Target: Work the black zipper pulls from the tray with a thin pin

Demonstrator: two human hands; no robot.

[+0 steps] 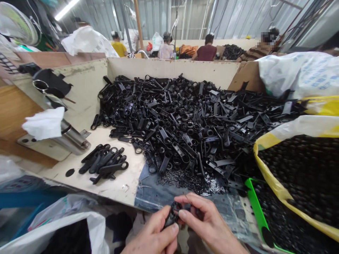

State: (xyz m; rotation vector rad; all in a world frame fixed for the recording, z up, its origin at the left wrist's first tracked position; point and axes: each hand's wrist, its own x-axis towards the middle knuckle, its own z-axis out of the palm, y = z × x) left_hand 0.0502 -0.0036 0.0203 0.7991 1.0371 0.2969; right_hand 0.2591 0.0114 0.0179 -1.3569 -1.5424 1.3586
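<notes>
At the bottom centre of the frame, I saw the person's left hand [157,233] holding a small black part [171,216], its grip closed around the lower end. The right hand [205,217] met it from the other side, thumb and fingers pinched on the part's upper end. Both hands were in front of the worktop [106,190], at its near edge.

Just above them lay a blue-grey covering [148,181], with small silvery pins [213,185] scattered on it, and beyond, a great heap of black pieces [169,120] filled the middle of the frame. Left of centre, a smaller group of ring-ended levers [103,160] lay on the pale surface, a black disc [70,172] just beside it. A metal cylinder [72,137] lay tilted farther left. At the lower right stood a green tray [254,203], next to a yellow-edged sack [272,183] full of dark pieces. Other people sat along the top.
</notes>
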